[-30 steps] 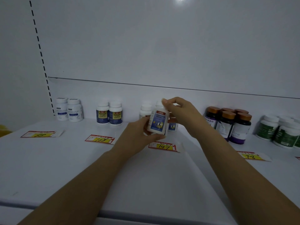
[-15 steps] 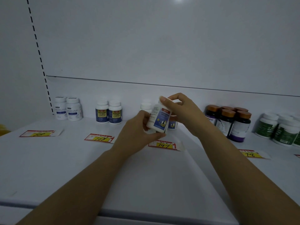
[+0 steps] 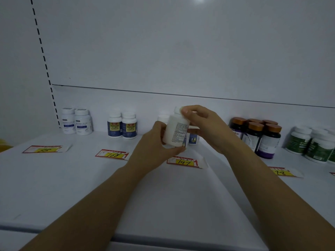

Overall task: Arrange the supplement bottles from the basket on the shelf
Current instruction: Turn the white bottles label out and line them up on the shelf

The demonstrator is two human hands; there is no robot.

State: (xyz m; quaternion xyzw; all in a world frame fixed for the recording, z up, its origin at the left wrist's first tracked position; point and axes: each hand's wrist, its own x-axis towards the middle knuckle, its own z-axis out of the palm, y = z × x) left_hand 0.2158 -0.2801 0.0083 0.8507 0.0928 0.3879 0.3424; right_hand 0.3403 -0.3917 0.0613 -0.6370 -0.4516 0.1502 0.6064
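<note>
I hold the white supplement bottle [image 3: 175,132] in both hands at the middle of the frame, lifted clear above the shelf [image 3: 72,178]. My left hand [image 3: 154,147] wraps its lower body from the left with the thumb under the base; my right hand [image 3: 204,127] pinches the white cap at the top between thumb and forefinger. The long axis runs nearly upright, tipped a little so the cap leans toward the upper right. The fine-print side of the label faces me, so I judge the front must be turned round before it goes down.

The move turns on this: the open spot lies just behind and below the bottle, above the price tag marked 147 [image 3: 184,161], where 2 bottles already stand. Both hands are equally close; the left carries the weight.

Those 2 standing bottles are mostly hidden: I see only a white cap [image 3: 163,118] past my left hand and a blue label [image 3: 193,139] under my right wrist. The basket is out of view.
</note>
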